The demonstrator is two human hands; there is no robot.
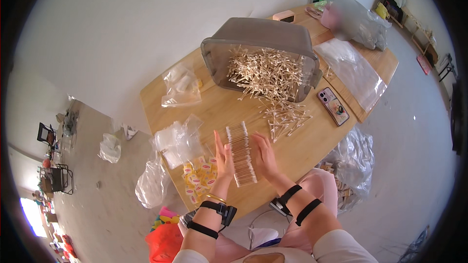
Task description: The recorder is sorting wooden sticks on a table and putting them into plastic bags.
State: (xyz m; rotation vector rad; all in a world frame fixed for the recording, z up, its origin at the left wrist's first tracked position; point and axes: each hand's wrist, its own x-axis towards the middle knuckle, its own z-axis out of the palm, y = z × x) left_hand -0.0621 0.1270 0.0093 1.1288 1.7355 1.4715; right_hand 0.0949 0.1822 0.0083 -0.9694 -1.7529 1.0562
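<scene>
A long, neat row of cotton swabs [241, 153] lies on the wooden table in front of me, the sticks side by side. My left hand [224, 159] stands along the row's left side with its fingers stretched out, at or very near the swab ends. On the other side, my right hand [264, 157] is open, fingers slightly bent, a small gap from the row. Neither hand holds anything. Beyond them a grey plastic bin [263, 31] is tipped on its side, and a heap of loose cotton swabs [268, 70] spills from its mouth onto the table.
Clear plastic bags [180, 141] and small yellow-and-white packets [200, 178] lie at the table's left. A phone [333, 106] rests right of the heap, near a flat plastic sheet [353, 70]. A filled plastic bag [353, 158] stands on the floor at the right.
</scene>
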